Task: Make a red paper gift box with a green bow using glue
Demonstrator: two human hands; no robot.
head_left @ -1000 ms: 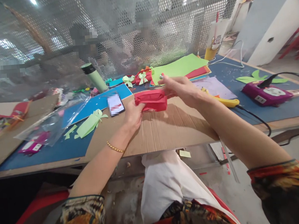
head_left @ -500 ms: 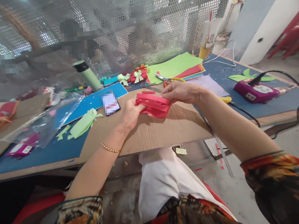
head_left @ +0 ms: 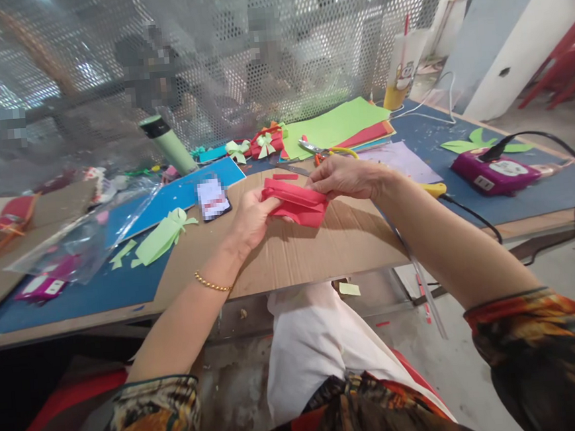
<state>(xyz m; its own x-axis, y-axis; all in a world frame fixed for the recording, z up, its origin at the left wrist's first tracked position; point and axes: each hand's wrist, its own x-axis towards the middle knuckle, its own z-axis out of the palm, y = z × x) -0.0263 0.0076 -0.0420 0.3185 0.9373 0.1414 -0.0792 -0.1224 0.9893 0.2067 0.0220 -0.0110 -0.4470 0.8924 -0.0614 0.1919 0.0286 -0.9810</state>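
Observation:
Between my two hands is a folded red paper piece (head_left: 296,205), held above the cardboard sheet (head_left: 281,262). My left hand (head_left: 254,217) grips its left end, thumb on top. On the opposite end, my right hand (head_left: 342,179) pinches the upper right corner between thumb and fingers. A long fold runs across the paper's top, and part of its underside is hidden. Just behind it a small red strip (head_left: 285,176) lies on the cardboard. Scissors (head_left: 319,150) with orange-and-yellow handles rest beyond my right hand.
Left of the cardboard are a phone (head_left: 213,198) and cut green paper (head_left: 162,238). A green tumbler (head_left: 170,145), stacked coloured sheets (head_left: 335,125) and a drink cup (head_left: 400,70) stand along the back. At right sits a purple power strip (head_left: 496,171) with a black cord.
The red paper's upper fold has been pressed flatter and narrower, with the gap between its layers reduced. Both hands stay in nearly the same place.

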